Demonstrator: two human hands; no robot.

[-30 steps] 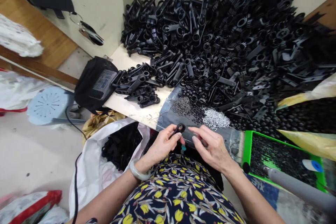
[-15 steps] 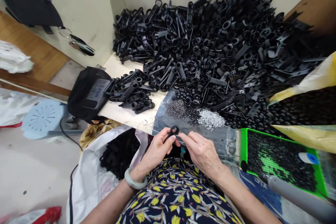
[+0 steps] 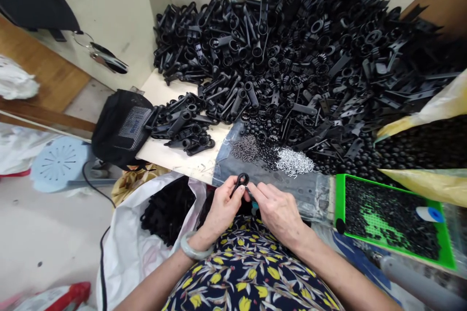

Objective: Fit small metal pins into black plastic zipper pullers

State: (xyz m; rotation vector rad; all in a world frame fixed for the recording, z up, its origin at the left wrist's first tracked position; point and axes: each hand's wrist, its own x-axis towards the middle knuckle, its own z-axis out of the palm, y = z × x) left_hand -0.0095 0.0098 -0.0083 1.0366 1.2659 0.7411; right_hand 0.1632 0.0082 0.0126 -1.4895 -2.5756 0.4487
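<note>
A black plastic part with a ring-shaped end is pinched in my left hand, just off the table's front edge. My right hand is closed, its thumb and fingertips at the ring's right side; whatever they pinch is hidden by the fingers. Beyond the hands, a dark mat bears a heap of small silvery pins and a heap of tiny dark-grey pieces. A bit of teal shows below my fingers.
Black plastic parts are piled high across the back. Several handle-like parts lie at left beside a black pouch. A green tray of small black pieces stands right. Below left hangs a white sack holding black parts.
The view has shifted slightly. Both hands stay together at the ringed part, with almost no change in their grip.
</note>
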